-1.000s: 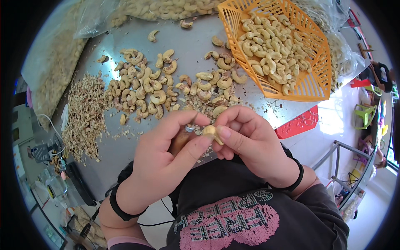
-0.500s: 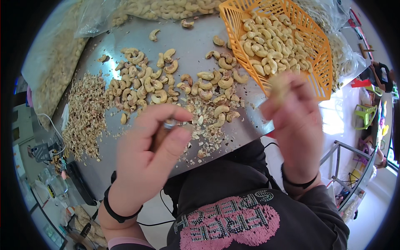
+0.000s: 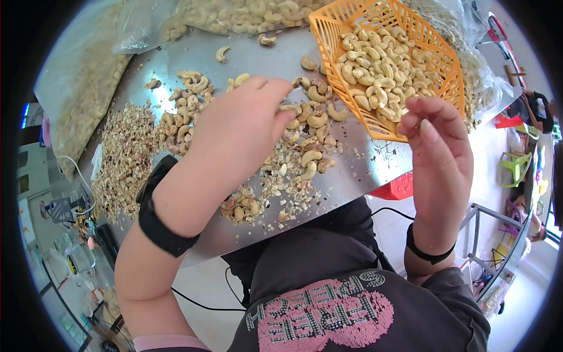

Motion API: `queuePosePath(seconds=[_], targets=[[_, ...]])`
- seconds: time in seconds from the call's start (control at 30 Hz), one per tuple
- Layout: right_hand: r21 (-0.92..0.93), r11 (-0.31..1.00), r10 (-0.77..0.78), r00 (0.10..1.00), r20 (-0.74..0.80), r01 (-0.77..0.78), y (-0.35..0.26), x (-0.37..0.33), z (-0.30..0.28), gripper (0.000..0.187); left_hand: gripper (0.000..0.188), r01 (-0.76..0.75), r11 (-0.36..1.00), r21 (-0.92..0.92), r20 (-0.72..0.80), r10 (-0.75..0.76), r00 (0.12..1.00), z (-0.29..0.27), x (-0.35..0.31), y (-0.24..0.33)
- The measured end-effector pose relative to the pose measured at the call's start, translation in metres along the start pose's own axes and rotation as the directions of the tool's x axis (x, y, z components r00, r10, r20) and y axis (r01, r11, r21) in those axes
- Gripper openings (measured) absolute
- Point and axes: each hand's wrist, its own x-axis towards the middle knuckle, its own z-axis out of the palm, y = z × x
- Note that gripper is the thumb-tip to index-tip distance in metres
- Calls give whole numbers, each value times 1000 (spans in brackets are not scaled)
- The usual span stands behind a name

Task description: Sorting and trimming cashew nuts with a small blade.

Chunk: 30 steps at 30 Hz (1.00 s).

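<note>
My left hand (image 3: 240, 120) reaches over a pile of cashews with patches of brown skin (image 3: 319, 119). Its fingers are bent toward the thumb at the pile, and whatever lies between them is hidden. At the near edge of an orange slatted plastic basket (image 3: 453, 88), my right hand (image 3: 443, 155) has loosely bent fingers apart from the thumb, with nothing visible in it. Pale peeled cashews (image 3: 381, 73) lie heaped in the basket. A smaller group of cashews (image 3: 243, 205) sits below my left forearm, beside skin flakes and crumbs (image 3: 284, 188).
A large heap of broken bits (image 3: 123, 158) covers the left of the metal table (image 3: 246, 56). Clear plastic bags of cashews (image 3: 82, 100) stand along the left and far edges. A red plastic object (image 3: 394, 188) is below the near edge, and green chairs (image 3: 516, 167) stand far right.
My left hand, which held a small brown-handled tool near the front, has moved forward over the pile. My right hand has let go of a cashew at the basket and its fingers have loosened.
</note>
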Motion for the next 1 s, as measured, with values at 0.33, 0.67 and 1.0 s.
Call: queuePosePath(seconds=[0.33,0.67,1.0], targets=[[87,992,76,976,203,-95,4,-14,5,21,16,295,881,-370,216,-228,949,-10,6,-1],[102,973,166,933,318,-207,16,-21,21,16,26,102,989,-103,-69,-110,992,10,4,-8],[111,956,226,924,309,-270,19,-25,25,20,16,393,768,-506,325,-252,912,-22,1,3]])
